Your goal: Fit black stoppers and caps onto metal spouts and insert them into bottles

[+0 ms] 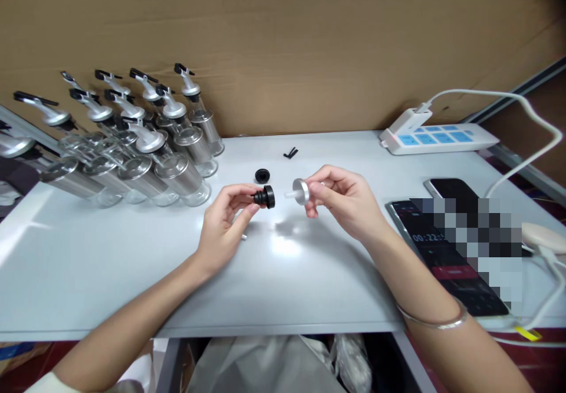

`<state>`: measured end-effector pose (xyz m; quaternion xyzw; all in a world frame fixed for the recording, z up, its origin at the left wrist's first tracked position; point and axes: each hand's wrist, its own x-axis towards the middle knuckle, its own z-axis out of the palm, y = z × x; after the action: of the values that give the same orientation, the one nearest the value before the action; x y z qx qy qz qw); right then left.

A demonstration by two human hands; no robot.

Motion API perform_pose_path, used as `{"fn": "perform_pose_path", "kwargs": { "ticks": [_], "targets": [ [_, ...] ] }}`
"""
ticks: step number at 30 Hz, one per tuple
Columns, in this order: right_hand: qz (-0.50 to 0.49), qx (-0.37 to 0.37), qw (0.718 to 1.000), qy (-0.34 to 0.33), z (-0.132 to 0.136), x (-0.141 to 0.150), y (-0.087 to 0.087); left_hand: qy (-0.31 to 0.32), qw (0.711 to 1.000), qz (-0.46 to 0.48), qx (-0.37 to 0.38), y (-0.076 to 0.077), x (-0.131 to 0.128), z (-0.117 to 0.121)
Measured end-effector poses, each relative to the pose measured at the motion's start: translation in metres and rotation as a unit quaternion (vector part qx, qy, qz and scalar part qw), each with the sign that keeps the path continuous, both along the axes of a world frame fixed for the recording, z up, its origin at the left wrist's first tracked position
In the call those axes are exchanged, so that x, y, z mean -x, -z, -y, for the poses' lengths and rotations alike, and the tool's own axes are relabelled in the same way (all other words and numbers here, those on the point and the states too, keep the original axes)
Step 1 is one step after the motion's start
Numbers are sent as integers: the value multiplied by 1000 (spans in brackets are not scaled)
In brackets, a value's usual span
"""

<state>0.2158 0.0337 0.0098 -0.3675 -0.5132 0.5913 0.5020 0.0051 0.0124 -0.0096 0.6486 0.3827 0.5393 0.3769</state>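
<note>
My left hand [227,219] pinches a black ribbed stopper [264,197], its wide end turned to the right. Across a small gap, my right hand [342,198] grips a silver pourer spout [301,192] between thumb and fingers. A pale thin tube sticks out of the spout toward the stopper, and the two parts are apart. Just behind the stopper, a round black ring-like piece [262,175] lies on the white table [283,304]. Farther back is a small black forked clip [290,153]. A small white piece [243,237] shows partly beside my left hand.
Several glass bottles with metal sleeves [179,174] and silver pourers stand at the left. A white power strip [442,139] with a plugged-in charger and cable sits at the back right. Phones [469,298] lie at the right, near my forearm. A cardboard panel [283,51] rises behind.
</note>
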Motion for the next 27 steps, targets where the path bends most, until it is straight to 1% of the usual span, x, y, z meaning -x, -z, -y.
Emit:
{"fn": "perform_pose_path", "kwargs": {
  "ticks": [3,8,13,18,22,27],
  "targets": [
    [11,-4,1000,-18,2,2,0,5,1000,24,-14,1,-2,2],
    [17,1,999,-39,3,5,-1,30,998,1,-51,1,-3,5],
    [30,12,997,-64,4,7,-4,25,994,-61,-84,4,-2,8],
    [37,18,997,-67,4,8,-3,26,993,-68,-98,8,0,9],
    [34,16,997,-71,5,8,-1,22,990,-84,-112,7,1,8],
    [22,31,994,-103,7,8,-2,0,983,-113,-141,4,2,7]
  ]
}}
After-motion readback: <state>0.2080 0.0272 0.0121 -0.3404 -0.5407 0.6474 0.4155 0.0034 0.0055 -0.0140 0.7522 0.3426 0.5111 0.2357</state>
